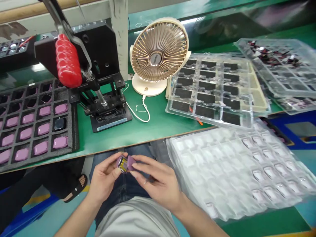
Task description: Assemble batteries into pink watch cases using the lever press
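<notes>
Just beyond the table's front edge, above my lap, both hands meet at a small watch. My left hand (106,177) pinches the purple watch case (122,164), whose open face shows yellow and metallic parts inside. Close against its right side is a flat purple piece (130,162), gripped between the thumb and fingers of my right hand (160,179). The piece and the case look to be touching or nearly so; I cannot tell whether they are joined.
A foam tray (75,131) of purple watch cases lies at left, beside a hand press (98,102) with a red handle (67,62). A fan (159,52) stands behind. Clear trays (209,121) with black pieces are at right; a white blister tray (209,164) juts over the edge.
</notes>
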{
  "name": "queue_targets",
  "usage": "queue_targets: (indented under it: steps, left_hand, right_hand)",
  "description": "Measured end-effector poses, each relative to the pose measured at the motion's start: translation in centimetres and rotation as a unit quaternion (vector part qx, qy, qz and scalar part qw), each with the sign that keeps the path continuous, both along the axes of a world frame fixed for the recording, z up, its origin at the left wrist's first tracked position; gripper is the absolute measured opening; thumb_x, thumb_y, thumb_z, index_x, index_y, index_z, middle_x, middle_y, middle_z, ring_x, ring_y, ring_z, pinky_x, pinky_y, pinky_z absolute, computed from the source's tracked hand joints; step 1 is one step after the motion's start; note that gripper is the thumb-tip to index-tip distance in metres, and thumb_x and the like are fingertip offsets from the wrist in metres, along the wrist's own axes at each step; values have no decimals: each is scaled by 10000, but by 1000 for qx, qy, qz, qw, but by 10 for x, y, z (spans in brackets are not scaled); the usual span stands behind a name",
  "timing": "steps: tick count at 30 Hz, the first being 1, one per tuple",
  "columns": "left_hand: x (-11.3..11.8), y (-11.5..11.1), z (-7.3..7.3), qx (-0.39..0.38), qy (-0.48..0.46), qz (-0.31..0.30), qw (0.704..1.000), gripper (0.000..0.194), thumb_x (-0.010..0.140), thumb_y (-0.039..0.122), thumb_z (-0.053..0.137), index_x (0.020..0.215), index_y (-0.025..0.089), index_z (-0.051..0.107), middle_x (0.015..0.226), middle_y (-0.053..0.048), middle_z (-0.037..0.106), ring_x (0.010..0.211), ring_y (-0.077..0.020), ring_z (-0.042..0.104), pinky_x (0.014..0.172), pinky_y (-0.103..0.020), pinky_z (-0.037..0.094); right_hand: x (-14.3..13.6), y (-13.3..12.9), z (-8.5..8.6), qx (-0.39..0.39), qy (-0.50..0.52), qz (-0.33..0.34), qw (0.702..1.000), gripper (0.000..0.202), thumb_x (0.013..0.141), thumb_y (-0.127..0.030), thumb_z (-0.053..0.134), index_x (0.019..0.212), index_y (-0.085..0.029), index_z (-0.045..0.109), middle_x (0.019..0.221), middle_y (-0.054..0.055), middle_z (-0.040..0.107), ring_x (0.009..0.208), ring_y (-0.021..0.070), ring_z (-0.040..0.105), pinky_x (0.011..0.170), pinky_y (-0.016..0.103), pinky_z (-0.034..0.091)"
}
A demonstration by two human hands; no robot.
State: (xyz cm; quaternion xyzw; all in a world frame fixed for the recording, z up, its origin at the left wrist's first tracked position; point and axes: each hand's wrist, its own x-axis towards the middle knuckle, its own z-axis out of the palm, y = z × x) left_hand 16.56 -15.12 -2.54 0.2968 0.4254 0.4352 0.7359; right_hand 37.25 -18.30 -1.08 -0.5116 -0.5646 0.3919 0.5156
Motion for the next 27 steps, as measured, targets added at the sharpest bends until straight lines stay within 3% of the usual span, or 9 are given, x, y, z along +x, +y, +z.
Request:
queue_targets:
  steps: [3, 8, 14, 27]
  left_hand:
    - [-1, -4, -4, 50, 25, 13, 998, 441, 810, 190, 915, 1224, 309, 825, 1336, -110, 775, 1219, -287, 745, 1084, -391, 582]
    - [-2, -5, -5, 95, 18, 2, 995, 464, 837, 152, 883, 1273, 291, 803, 1387, -120, 747, 1249, -276, 731, 1073, -348, 588]
    - [-3, -4, -6, 128, 12, 2, 992, 429, 894, 158, 832, 1302, 281, 789, 1402, -124, 737, 1283, -271, 712, 1092, -343, 576]
    - [-7, -1, -13, 182, 23, 14, 983, 434, 869, 132, 854, 1270, 288, 800, 1361, -104, 755, 1258, -253, 724, 1048, -332, 609]
  right_hand:
    - [-7, -2, -1, 62, -82, 2, 995, 238, 945, -183, 806, 1156, -285, 843, 1259, 70, 791, 991, 225, 819, 824, 303, 678]
    - [-10, 2, -9, 125, -126, 2, 984, 204, 989, -173, 757, 1161, -254, 830, 1290, 69, 782, 987, 188, 822, 765, 243, 652]
    - [-12, 4, -9, 148, -140, 11, 979, 195, 1009, -169, 734, 1175, -236, 812, 1322, 76, 769, 1006, 169, 815, 762, 231, 627]
    - [-14, 6, -10, 176, -164, 27, 970, 208, 1028, -150, 694, 1194, -223, 794, 1346, 94, 756, 1053, 177, 805, 780, 238, 629]
